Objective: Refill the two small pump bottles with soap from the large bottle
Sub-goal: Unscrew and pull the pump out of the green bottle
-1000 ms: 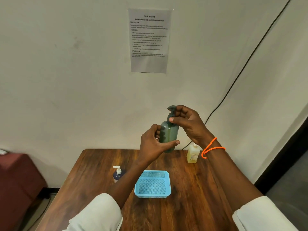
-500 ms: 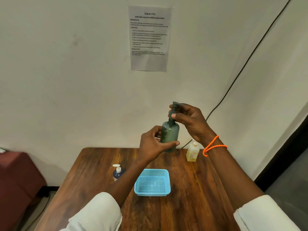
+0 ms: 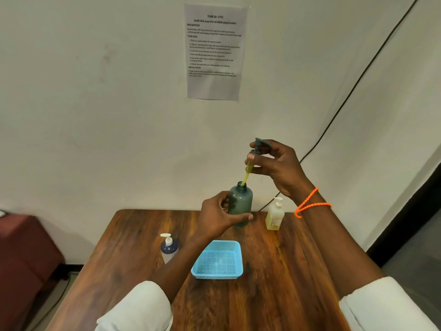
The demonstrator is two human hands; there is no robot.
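Observation:
My left hand (image 3: 218, 217) grips a grey-green pump bottle (image 3: 241, 203) upright above the far part of the wooden table (image 3: 274, 283). My right hand (image 3: 278, 166) holds its grey pump head (image 3: 259, 145) lifted above the bottle's open neck. The pump's yellowish tube (image 3: 247, 174) still reaches down into the opening. A dark blue pump bottle with a white pump (image 3: 169, 247) stands on the table at the left. A pale yellow bottle with a white pump (image 3: 275, 215) stands at the back right.
A light blue mesh basket (image 3: 218, 260) sits in the middle of the table, below my hands. A printed sheet (image 3: 214, 52) hangs on the wall and a black cable (image 3: 353, 89) runs down it. A dark red seat (image 3: 23, 259) stands left of the table.
My right hand has raised the pump head off the grey-green bottle, drawing the tube partly out. My left hand has lowered the bottle a little.

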